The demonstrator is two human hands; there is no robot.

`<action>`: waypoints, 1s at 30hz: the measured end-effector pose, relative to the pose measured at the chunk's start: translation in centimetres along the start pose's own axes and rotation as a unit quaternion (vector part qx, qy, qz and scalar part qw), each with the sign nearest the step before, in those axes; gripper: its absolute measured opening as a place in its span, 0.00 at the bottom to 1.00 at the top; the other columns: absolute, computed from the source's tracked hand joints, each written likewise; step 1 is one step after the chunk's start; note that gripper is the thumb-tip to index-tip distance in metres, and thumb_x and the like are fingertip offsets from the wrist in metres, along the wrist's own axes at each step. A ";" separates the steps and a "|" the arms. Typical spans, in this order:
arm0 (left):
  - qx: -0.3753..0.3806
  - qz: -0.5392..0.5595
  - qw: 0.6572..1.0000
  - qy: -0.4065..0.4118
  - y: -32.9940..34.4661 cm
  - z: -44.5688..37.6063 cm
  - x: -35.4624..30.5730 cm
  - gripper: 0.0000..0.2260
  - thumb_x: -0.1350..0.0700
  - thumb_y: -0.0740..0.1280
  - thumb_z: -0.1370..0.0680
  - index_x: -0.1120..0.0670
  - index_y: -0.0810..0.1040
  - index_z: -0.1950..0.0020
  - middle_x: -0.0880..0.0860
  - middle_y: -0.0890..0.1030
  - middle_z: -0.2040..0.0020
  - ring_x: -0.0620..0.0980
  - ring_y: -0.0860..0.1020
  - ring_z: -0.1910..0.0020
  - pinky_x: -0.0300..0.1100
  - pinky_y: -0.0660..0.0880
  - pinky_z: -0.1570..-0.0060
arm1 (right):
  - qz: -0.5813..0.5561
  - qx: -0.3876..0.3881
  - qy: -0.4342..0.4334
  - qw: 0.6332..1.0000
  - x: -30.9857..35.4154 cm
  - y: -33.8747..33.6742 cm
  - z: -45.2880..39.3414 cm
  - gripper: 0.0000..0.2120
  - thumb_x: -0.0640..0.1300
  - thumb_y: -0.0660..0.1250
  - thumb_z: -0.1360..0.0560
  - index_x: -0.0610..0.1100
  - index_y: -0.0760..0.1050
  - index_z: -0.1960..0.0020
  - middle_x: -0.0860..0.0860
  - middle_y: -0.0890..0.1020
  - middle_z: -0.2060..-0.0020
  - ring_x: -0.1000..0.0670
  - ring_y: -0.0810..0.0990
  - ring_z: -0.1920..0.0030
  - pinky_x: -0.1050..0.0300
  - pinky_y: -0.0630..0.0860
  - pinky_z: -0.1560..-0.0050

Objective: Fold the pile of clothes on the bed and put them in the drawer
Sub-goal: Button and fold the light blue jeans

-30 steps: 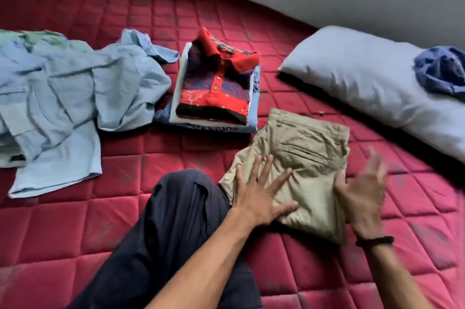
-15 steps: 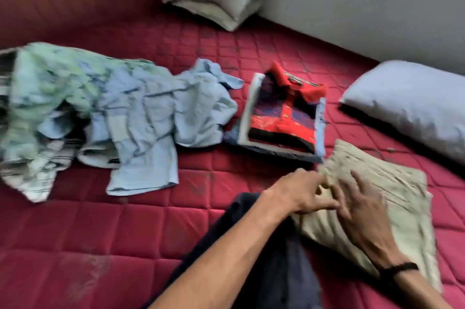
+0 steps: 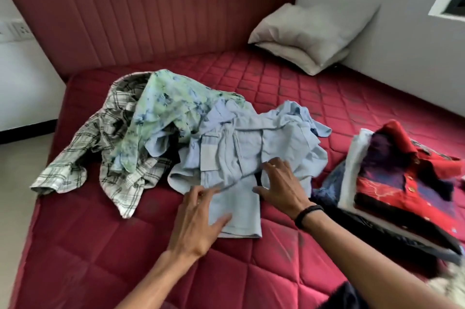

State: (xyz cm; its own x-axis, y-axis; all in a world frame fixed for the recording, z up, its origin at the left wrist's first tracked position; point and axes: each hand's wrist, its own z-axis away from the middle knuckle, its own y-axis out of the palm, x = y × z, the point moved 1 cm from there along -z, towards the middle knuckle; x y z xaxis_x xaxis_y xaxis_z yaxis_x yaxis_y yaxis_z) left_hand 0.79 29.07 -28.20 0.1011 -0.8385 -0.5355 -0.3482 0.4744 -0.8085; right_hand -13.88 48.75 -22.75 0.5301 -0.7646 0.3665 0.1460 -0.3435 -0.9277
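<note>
While both forearms reach forward over the red quilted bed (image 3: 83, 245), the left hand (image 3: 198, 220) lies palm-down with its fingers spread and nearly straight, its thumb and fingertips resting on the lower hem of the light blue shirt (image 3: 241, 170); it grips nothing. The right hand (image 3: 281, 185) is likewise flat and open, fingers fanned out and pressing on the same shirt a little higher and to the right, beside a dark gap in the cloth. A black band (image 3: 308, 211) circles the right wrist.

The light blue shirt lies crumpled, nearest the person, at the right end of the unfolded pile in the middle of the bed. Three garments can be counted in that pile: the blue one, a green floral shirt (image 3: 166, 107) draped over its far left part, and a grey plaid shirt (image 3: 105, 157) spread out at the left with one sleeve near the mattress edge. A dark scrap shows between them, too hidden to identify.

To the right, just apart from the pile, sits one folded stack (image 3: 392, 183), a red collared shirt on top of several layers whose number cannot be told. Two pillows (image 3: 309, 34), one upon the other, rest in the far corner against the padded headboard (image 3: 151, 6).
</note>
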 end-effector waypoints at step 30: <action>-0.059 -0.313 0.901 0.294 -19.7 -13.7 2.8 0.09 0.46 0.55 0.14 0.46 0.71 0.51 0.44 0.75 0.64 0.46 0.76 0.65 0.55 0.64 0.37 | 0.342 0.059 -0.061 0.936 5.6 -21.7 -9.1 0.15 0.58 0.63 0.19 0.50 0.81 0.46 0.41 0.74 0.42 0.39 0.68 0.34 0.43 0.70 0.34</action>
State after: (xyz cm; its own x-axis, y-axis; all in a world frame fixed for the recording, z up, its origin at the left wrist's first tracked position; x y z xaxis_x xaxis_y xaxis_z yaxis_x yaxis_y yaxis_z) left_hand -4.80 13.74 -10.42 -0.1868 -0.9453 0.2674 -0.4948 -0.1446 -0.8569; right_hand -21.65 46.97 0.09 0.6243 -0.7130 -0.3191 -0.1744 0.2710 -0.9466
